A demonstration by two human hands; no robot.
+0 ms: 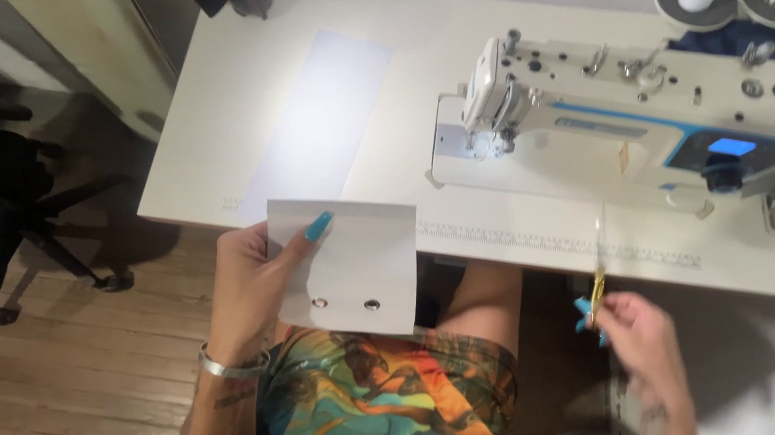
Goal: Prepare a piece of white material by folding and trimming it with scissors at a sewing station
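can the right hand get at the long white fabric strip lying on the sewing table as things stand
Probably not easily: the right hand already holds small gold scissors, and the long white fabric strip lies on the table's far left.

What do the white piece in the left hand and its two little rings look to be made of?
The white piece looks like stiff fabric or paper-like sheet, matte, holding flat; which one is unclear. The two rings look like shiny metal eyelets, glinting silver. The left hand pinches its edge.

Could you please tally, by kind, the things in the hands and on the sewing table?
White fabric pieces: 2, one in the left hand with two eyelets, one flat on the table
Scissors: 1, in the right hand, gold-handled
Sewing machines: 1
Total: 4
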